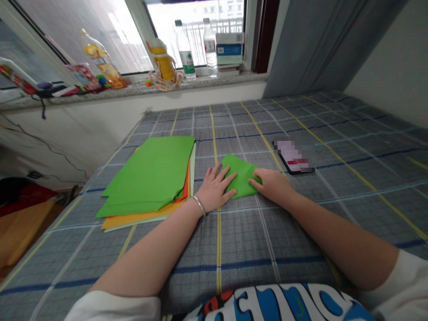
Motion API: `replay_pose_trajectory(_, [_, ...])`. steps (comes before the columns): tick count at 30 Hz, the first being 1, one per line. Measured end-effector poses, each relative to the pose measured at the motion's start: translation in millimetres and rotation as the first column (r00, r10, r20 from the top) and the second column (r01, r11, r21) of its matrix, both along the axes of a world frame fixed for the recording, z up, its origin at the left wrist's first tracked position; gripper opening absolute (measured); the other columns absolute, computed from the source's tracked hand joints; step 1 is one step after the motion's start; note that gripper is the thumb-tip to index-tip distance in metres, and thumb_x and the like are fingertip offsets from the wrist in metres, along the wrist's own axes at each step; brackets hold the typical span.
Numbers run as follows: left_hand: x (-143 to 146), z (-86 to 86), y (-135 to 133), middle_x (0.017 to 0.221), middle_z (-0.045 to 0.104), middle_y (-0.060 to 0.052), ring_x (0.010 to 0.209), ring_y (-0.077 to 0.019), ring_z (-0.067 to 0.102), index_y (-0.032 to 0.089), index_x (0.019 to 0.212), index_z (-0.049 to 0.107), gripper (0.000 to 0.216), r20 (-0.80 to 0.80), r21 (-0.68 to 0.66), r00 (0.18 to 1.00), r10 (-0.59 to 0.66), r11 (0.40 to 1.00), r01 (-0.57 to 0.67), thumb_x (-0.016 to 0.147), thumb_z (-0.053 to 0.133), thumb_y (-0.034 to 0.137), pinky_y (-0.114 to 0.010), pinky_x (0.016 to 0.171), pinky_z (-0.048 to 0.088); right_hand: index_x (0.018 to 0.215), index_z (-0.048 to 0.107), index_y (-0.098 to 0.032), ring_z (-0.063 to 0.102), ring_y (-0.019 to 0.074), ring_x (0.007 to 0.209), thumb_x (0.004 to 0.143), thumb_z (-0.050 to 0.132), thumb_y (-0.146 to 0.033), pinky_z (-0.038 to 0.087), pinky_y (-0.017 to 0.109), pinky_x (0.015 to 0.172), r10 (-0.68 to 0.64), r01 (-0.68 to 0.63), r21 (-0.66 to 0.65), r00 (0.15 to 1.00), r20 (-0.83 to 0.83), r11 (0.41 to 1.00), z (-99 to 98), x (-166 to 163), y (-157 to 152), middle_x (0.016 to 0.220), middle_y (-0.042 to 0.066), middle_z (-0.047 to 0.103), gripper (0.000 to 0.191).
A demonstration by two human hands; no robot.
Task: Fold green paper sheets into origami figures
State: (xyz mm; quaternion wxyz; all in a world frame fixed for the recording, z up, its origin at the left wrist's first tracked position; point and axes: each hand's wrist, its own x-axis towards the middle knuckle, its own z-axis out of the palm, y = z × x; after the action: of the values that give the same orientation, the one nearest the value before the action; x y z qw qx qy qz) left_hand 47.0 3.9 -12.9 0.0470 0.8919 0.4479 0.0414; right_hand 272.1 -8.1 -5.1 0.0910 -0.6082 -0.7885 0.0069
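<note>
The open left hand (216,188) and right hand (271,185) press on a folded green paper (240,174). A stack of smooth coloured sheets (147,176) lies left of it.

The left hand (216,187) and right hand (272,185) cover part of the folded bright green paper (242,174); left of it, a top green sheet hides most of a stack of coloured paper (143,176); right of it, a black smartphone (294,156) shows a pixelated screen; below it, a white printed T-shirt (277,305) runs off the frame
</note>
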Motion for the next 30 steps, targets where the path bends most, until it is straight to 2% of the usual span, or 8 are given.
replay_pose_trajectory(4, [1, 1.7, -1, 0.157, 0.03, -0.008, 0.148, -0.0345, 0.009, 0.022, 0.148, 0.037, 0.057, -0.016, -0.004, 1.0, -0.014, 1.0, 0.014, 0.097, 0.037, 0.05, -0.059, 0.118, 0.011, 0.086, 0.062, -0.02, 0.062, 0.0197, 0.074, 0.093, 0.048, -0.044, 0.028, 0.032, 0.06, -0.002, 0.002, -0.002, 1.0, 0.002, 1.0, -1.3, 0, 1, 0.088, 0.006, 0.072, 0.028])
replay_pose_trajectory(11, [1, 1.8, -1, 0.158, 0.027, -0.011, 0.148, -0.0279, 0.02, 0.019, 0.148, 0.035, 0.06, 0.002, 0.0, 0.998, -0.067, 0.998, 0.067, 0.097, 0.04, 0.05, -0.056, 0.119, 0.013, 0.082, 0.062, -0.02, 0.062, 0.0191, 0.076, 0.091, 0.053, -0.041, 0.03, 0.033, 0.067, 0.0, 0.001, 0.028, 0.999, -0.052, 1.0, -2.9, 1, 4, 0.083, 0.003, 0.071, 0.025])
replay_pose_trajectory(20, [4, 2.8, -4, 0.159, 0.024, -0.01, 0.148, -0.0287, 0.019, 0.02, 0.149, 0.033, 0.061, -0.049, 0.004, 0.997, -0.059, 0.998, 0.059, 0.097, 0.041, 0.049, -0.057, 0.119, 0.013, 0.08, 0.062, -0.02, 0.062, 0.0197, 0.076, 0.091, 0.053, -0.041, 0.028, 0.033, 0.066, -0.023, 0.023, 0.009, 1.0, -0.021, 1.0, -0.5, -1, 4, 0.084, 0.004, 0.071, 0.025])
replay_pose_trajectory(24, [1, 6.4, 0, 0.16, 0.02, -0.011, 0.148, -0.03, 0.016, 0.02, 0.15, 0.028, 0.066, -0.057, -0.069, 0.995, -0.077, 0.995, 0.073, 0.094, 0.046, 0.049, -0.058, 0.118, 0.013, 0.081, 0.062, -0.02, 0.062, 0.02, 0.077, 0.091, 0.052, -0.041, 0.028, 0.033, 0.066, -0.022, 0.021, -0.004, 1.0, -0.013, 1.0, 0.4, -1, 4, 0.084, 0.004, 0.071, 0.025])
replay_pose_trajectory(30, [-12, 11.7, 12, 0.161, 0.014, -0.014, 0.149, -0.0311, 0.009, 0.02, 0.151, 0.024, 0.073, -0.021, -0.228, 0.983, -0.184, 0.958, 0.174, 0.089, 0.057, 0.041, -0.057, 0.118, 0.013, 0.08, 0.062, -0.02, 0.061, 0.0198, 0.077, 0.091, 0.051, -0.041, 0.029, 0.034, 0.067, -0.019, 0.019, -0.007, 1.0, -0.015, 1.0, -0.8, 0, 4, 0.085, 0.004, 0.071, 0.026])
